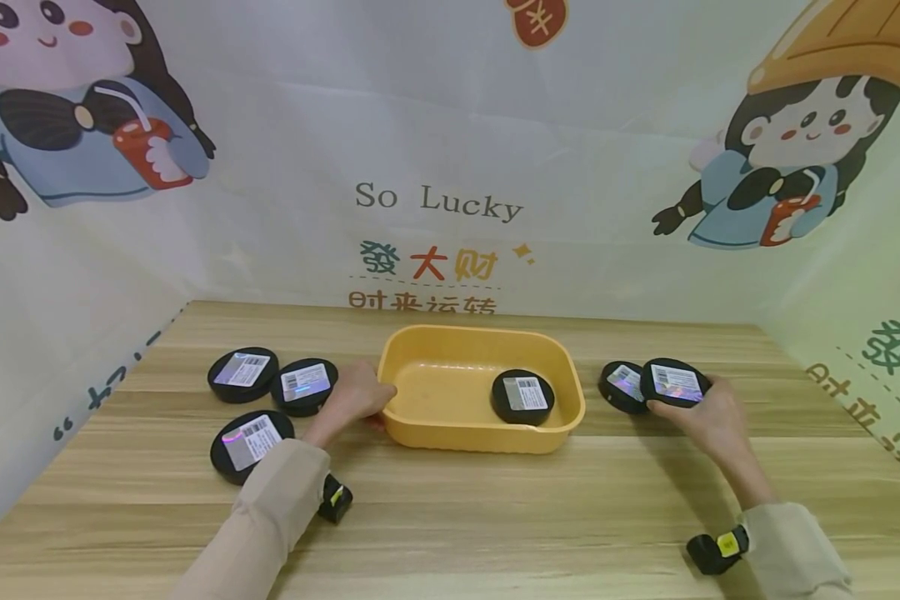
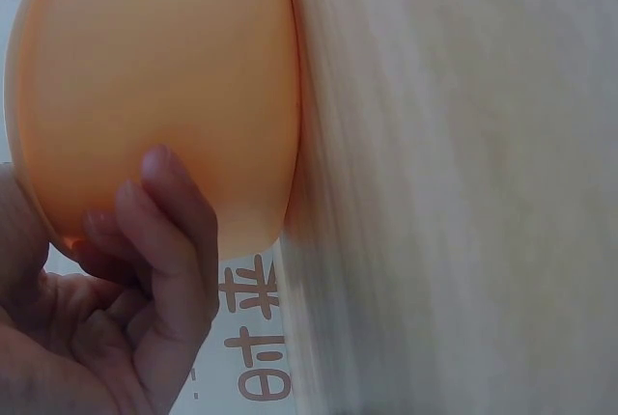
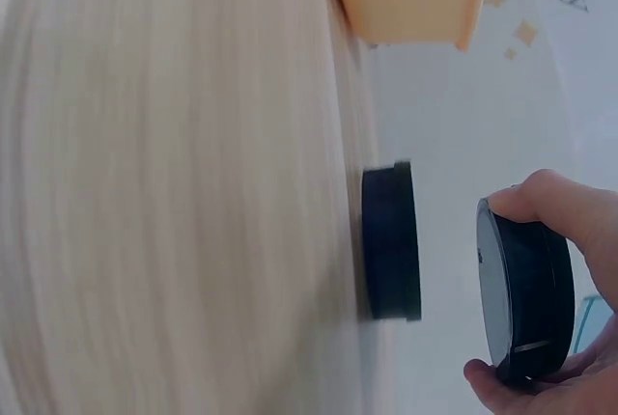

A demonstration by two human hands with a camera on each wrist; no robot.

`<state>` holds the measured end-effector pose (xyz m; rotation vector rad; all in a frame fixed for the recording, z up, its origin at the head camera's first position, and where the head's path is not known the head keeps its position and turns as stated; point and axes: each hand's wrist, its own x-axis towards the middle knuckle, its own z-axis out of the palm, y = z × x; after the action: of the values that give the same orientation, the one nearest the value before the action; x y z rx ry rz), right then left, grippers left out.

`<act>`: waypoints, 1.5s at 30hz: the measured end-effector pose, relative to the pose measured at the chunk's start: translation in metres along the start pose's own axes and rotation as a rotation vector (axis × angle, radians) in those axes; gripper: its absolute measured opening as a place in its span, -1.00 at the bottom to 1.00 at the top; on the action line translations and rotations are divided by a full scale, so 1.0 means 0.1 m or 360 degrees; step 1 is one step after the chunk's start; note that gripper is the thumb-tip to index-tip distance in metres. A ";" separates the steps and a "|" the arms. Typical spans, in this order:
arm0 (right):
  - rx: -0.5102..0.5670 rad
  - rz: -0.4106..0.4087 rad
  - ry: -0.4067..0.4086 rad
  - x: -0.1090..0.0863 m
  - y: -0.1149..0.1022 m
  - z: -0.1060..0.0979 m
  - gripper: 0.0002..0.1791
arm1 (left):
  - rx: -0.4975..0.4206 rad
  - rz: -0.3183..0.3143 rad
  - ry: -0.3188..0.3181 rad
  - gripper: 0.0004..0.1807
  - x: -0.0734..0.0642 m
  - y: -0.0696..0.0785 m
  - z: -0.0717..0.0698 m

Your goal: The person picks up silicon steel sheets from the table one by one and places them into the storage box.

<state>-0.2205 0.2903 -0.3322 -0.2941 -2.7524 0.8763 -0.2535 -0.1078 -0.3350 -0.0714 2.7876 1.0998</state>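
Note:
My left hand (image 1: 354,395) grips the left end of a yellow plastic bin (image 1: 480,439), thumb over the rim; in the left wrist view its curled fingers (image 2: 174,241) lie against the outer wall. One round black case (image 1: 523,397) with a barcode label lies inside the bin, toward its right end. My right hand (image 1: 714,423) holds another labelled black round case (image 1: 675,382) by its edge, between thumb and fingers. The right wrist view shows this held case (image 3: 539,299) raised off the wooden table. Beside it, a further black case (image 1: 621,387) rests on the table.
Three more labelled black cases lie left of the bin: one at the back (image 1: 243,374), one near my left hand (image 1: 305,387), and one in front (image 1: 249,446) partly behind my sleeve. A printed cloth backdrop (image 1: 442,125) rises behind the wooden table (image 1: 510,525).

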 end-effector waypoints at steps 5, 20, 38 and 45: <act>-0.0011 -0.0045 -0.0023 -0.03 -0.12 0.04 -0.05 | 0.0000 -0.0011 0.0005 -0.87 0.00 0.00 0.00; 0.0027 -0.0218 -0.0073 -0.14 -0.45 0.13 -0.05 | 0.0004 -0.0016 -0.0005 -0.86 0.00 0.01 0.00; 0.0099 -0.0400 -0.0131 -0.24 -0.88 0.35 -0.10 | 0.0012 -0.0021 -0.0010 -0.87 0.00 0.00 -0.01; 0.0054 -0.0457 -0.0127 -0.25 -0.95 0.48 -0.12 | 0.0028 -0.0013 -0.0003 -0.87 -0.01 0.00 -0.01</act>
<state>-0.2219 0.1815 -0.3183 0.1432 -2.7532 0.8724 -0.2530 -0.1081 -0.3341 -0.0800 2.7921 1.0730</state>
